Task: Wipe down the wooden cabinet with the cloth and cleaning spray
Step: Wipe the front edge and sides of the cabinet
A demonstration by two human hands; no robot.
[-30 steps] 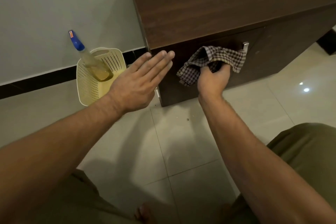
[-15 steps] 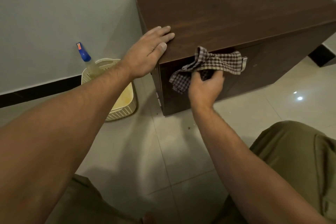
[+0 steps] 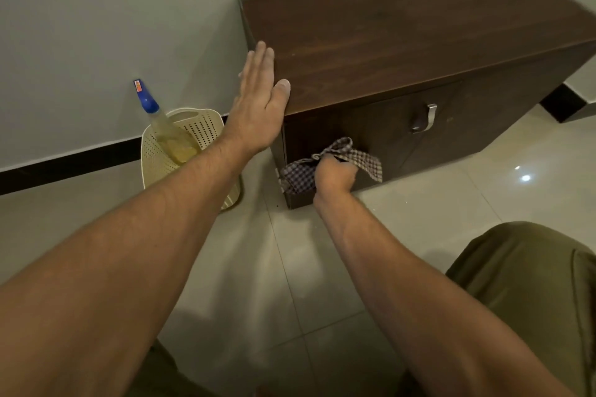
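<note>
A low dark wooden cabinet (image 3: 403,42) stands against the wall. My left hand (image 3: 258,106) lies flat with fingers together along the cabinet's left top edge, holding nothing. My right hand (image 3: 335,176) grips a checkered cloth (image 3: 300,176) and presses it against the lower left of the cabinet's front, near the floor. A spray bottle (image 3: 167,129) with a blue nozzle and yellowish liquid leans in a cream perforated basket (image 3: 206,126) on the floor to the cabinet's left.
A metal handle (image 3: 427,118) sticks out of the cabinet front to the right of the cloth. Glossy pale floor tiles (image 3: 322,284) lie in front. My knee in olive fabric (image 3: 532,267) is at the lower right. A black skirting (image 3: 80,164) runs along the wall.
My right hand has carried the cloth from beside the handle down and left to the front's bottom corner. My left hand has slid from the top onto the left edge.
</note>
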